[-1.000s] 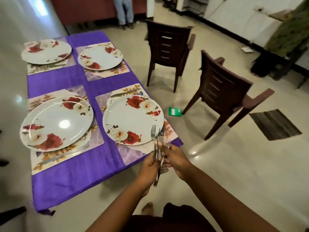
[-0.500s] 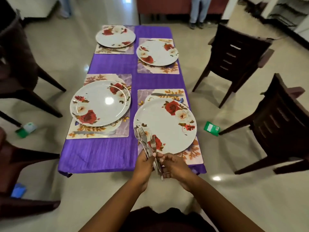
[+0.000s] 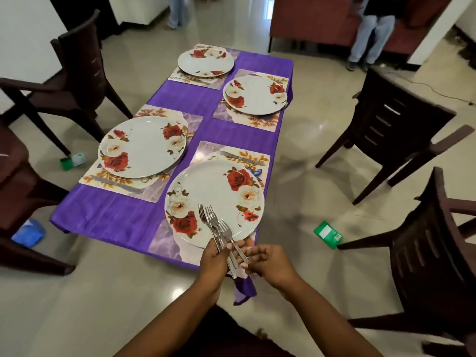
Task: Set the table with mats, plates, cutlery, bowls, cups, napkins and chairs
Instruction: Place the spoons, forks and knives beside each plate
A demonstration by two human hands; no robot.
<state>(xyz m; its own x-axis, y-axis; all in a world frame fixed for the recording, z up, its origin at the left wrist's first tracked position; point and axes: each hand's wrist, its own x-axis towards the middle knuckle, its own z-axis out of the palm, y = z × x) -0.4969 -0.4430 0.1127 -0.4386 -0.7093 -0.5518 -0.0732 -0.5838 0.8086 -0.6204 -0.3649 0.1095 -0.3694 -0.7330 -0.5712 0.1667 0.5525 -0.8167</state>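
Far left: two dark chairs, one upper left (image 3: 77,81), one cut off at the left edge (image 3: 18,176). On the floor between them a green packet (image 3: 73,161); lower down, a blue packet (image 3: 28,233).

Centre: a table under a purple cloth (image 3: 123,217), laid with four floral mats, each carrying a white plate with red roses. Near-left plate (image 3: 143,146) on its mat (image 3: 103,180), a knife (image 3: 116,183) lying on the mat's near edge, just beside the plate. Far-left plate (image 3: 205,62) at the table's far end. Far-right plate (image 3: 255,95) on a mat (image 3: 260,123) beside the right edge. Near-right plate (image 3: 215,202) closest to the hands, a second knife (image 3: 242,158) on the mat just beyond it.

Low centre, over the near rim of that plate: a bunch of forks (image 3: 213,222), tines up and fanned — held above the table, not laid down. Left hand (image 3: 213,261) curled round the handles, gripping the bunch. Right hand (image 3: 270,261) just beside it, fingers bent inward and touching the handle of the rightmost fork; whether pinching it or only touching, cannot tell.

Right: another green packet (image 3: 328,234) on the floor, then two more chairs — one upper right (image 3: 394,124), one lower right (image 3: 432,253) — both well apart from the table. Top right, a person's jeans (image 3: 371,34) before a red sofa (image 3: 316,21).
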